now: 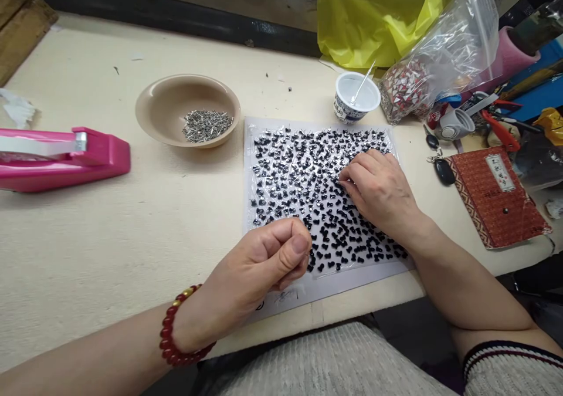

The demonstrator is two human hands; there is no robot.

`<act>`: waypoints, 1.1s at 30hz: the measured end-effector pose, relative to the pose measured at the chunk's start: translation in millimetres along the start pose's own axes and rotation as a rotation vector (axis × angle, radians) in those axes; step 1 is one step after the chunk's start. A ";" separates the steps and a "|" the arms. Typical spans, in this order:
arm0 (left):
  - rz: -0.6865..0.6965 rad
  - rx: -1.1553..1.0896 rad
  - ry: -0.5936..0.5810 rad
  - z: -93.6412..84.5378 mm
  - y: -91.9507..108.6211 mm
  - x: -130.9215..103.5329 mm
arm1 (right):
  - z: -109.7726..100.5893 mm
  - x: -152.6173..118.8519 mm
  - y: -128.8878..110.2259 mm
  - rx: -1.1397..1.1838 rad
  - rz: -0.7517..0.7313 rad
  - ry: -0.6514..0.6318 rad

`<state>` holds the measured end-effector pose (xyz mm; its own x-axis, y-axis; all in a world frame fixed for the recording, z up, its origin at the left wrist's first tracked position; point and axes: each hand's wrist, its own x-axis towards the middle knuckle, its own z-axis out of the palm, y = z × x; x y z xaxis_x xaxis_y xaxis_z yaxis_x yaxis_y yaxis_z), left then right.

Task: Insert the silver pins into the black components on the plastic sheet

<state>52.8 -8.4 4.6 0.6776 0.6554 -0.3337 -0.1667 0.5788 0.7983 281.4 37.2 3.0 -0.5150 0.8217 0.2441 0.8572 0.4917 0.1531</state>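
Many small black pieces [323, 232] lie spread over a white sheet [285, 298] with a shiny film on it. Those toward the back and left show silvery bits on them; the ones near the front right look plain black. My right hand [380, 188] is over the right part of the sheet, thumb and fingertips pinched together among the pieces. What it pinches is too small to make out. Curled into a fist, my left hand [268, 261] hovers at the sheet's front left; its contents are hidden. A beige bowl [158, 111] holds a heap of small metal pins [207, 126].
A pink tape dispenser [105, 155] stands at the left. Behind the sheet is a small white cup [345, 100] with a thin stick. Farther right are a transparent bag [407, 85], a yellow plastic bag [373, 20], keys [443, 170] and a red pouch [492, 208].
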 end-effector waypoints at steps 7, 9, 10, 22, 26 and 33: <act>-0.025 0.023 0.059 4.0 0.6 0.1 | 0.0 -1.6 2.7 0.059 0.019 0.015; -0.026 0.023 0.049 3.6 1.5 0.6 | -3.8 -2.2 3.1 0.103 0.035 0.044; -0.027 0.016 0.038 3.0 1.7 0.7 | -7.1 -2.6 2.2 0.152 0.038 0.073; -0.057 0.036 0.022 5.1 2.1 0.1 | -38.6 -14.8 -47.6 1.107 -0.217 0.028; -0.041 0.033 0.003 4.9 1.7 -1.8 | -38.0 -13.1 -48.2 1.174 -0.184 0.028; -0.144 -0.244 -0.041 1.1 5.3 -0.4 | -32.7 -7.6 -14.4 0.825 0.116 0.198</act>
<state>52.5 -6.1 9.6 0.7342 0.5411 -0.4101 -0.2311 0.7672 0.5984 272.8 14.5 30.3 -0.3499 0.8520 0.3894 0.5947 0.5232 -0.6104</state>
